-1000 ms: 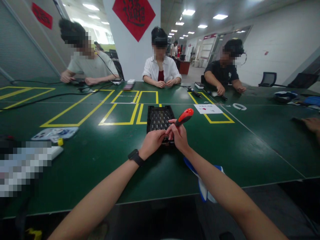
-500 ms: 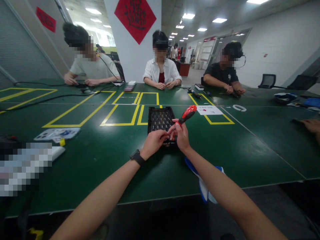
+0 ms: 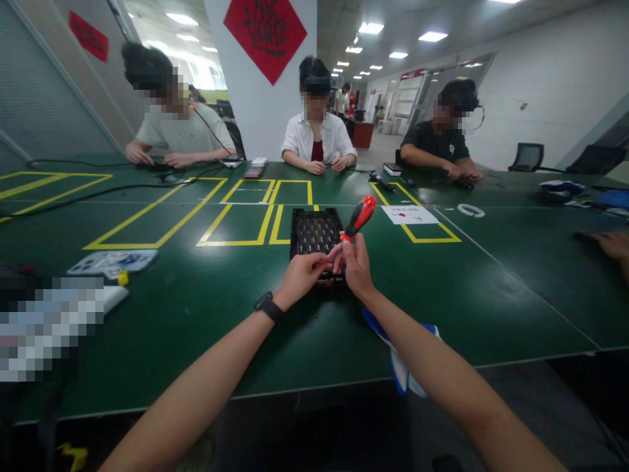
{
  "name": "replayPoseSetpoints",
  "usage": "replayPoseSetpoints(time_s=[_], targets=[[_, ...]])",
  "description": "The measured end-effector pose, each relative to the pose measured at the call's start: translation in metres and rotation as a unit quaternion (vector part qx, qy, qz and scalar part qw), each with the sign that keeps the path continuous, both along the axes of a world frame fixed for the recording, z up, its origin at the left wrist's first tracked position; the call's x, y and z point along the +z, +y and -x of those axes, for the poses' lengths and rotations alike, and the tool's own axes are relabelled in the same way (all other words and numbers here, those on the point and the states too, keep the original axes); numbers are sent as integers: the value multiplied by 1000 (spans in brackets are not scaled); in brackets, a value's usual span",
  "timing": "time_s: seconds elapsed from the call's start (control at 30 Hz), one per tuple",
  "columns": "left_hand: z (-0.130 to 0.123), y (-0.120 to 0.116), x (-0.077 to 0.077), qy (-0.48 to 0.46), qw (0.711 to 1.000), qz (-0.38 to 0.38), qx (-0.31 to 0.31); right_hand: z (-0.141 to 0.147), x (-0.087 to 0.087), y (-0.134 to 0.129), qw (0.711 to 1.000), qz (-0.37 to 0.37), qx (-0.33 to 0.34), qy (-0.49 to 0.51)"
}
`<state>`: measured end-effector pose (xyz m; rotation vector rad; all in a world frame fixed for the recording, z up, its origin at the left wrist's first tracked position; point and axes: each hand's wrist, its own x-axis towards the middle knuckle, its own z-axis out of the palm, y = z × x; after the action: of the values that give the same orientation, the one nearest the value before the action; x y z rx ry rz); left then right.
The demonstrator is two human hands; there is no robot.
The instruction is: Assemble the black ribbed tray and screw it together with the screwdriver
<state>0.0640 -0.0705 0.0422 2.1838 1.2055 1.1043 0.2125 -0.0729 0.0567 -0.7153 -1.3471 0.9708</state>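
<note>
A screwdriver (image 3: 361, 216) with a red and black handle stands tilted in my right hand (image 3: 358, 265), its handle end up and leaning a little to the right. The fingers wrap its lower part, and the tip is hidden among my fingers. My left hand (image 3: 304, 275), with a black watch on the wrist, is closed in a pinch against the right fingertips; what it pinches is too small to make out. Both hands are over the near end of a black tray (image 3: 318, 231), whose inside shows rows of small shiny pieces.
Yellow tape frames (image 3: 230, 244) mark the green table (image 3: 196, 354). A printed paper (image 3: 410, 215) and a white ring (image 3: 470, 210) lie to the right. A blue and white cloth-like item (image 3: 400, 367) hangs over the near edge. A phone (image 3: 113, 262) lies left; several people sit opposite.
The screwdriver's handle has swung slightly left and more upright in my right hand. My left hand stays about where it was.
</note>
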Motion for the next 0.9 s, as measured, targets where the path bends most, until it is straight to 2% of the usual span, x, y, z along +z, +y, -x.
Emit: replayPoseSetpoints(time_s=[0.2,0.57,0.73,0.9], targets=[[-1,0,3,-41,999,7,-2,0,0,0,1000,-4,-7,4],[-1,2,-2,69,997,-44,8,-2,-3,3,999,-14,38,8],[-1,2,0,70,997,-41,-2,-2,-8,6,999,-26,42,20],[-3,-1,2,64,997,-35,28,-1,-7,6,999,-34,34,14]])
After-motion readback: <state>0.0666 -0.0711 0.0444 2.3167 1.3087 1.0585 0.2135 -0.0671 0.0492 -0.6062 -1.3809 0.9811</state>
